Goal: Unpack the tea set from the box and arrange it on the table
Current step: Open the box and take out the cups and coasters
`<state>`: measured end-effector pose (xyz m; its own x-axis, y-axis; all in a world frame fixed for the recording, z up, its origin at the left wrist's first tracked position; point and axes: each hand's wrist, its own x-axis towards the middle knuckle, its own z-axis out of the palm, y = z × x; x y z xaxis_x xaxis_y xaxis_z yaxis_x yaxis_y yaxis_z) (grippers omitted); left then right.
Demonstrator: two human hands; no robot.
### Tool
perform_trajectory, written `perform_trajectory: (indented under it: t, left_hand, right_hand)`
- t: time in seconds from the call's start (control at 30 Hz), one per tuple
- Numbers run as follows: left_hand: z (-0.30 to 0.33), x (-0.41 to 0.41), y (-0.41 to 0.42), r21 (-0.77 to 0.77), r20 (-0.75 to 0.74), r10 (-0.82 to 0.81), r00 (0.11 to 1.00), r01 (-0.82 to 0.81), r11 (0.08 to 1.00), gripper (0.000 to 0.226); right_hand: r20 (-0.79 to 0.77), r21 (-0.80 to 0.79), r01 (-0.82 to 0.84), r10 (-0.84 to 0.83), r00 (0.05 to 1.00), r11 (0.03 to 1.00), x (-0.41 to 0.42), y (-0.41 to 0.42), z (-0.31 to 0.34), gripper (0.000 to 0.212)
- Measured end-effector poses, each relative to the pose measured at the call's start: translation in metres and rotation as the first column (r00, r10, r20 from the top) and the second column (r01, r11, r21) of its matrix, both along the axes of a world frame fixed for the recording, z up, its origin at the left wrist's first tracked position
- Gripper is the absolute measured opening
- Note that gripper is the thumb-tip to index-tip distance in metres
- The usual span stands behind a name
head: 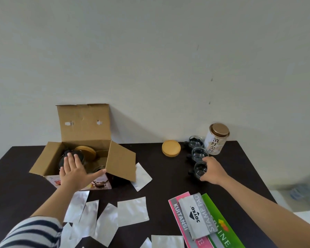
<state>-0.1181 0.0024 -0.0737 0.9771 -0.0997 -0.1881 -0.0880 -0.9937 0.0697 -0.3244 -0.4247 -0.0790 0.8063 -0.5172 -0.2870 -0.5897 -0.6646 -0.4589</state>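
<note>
Three cups point(198, 156) line up right of centre beside the tin point(215, 139) — the right hand point(212, 170) grips the nearest, likely aligning it — while the left hand point(73, 173), fingers spread, reaches into the box point(82, 154) at centre left toward the teapot point(64, 161).

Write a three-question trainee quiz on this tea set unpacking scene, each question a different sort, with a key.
1. True or false: the left hand reaches into the open cardboard box.
2. Multiple choice: the right hand holds A) the tea tin, B) the nearest glass cup, C) the wooden lid.
3. Fill in: ___ glass cups stand in a row beside the tea tin.

Key: 1 true; 2 B; 3 three.
</note>
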Motion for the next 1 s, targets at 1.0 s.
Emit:
perform_trajectory:
  t: [1.0]
  left_hand:
    - [0.008, -0.008, 0.006, -0.08, -0.014, -0.036, 0.999, 0.034, 0.996, 0.148]
  right_hand:
    - [0.23, 0.007, -0.138, 0.133, 0.964, 0.99, 0.08, 0.146, 0.041, 0.058]
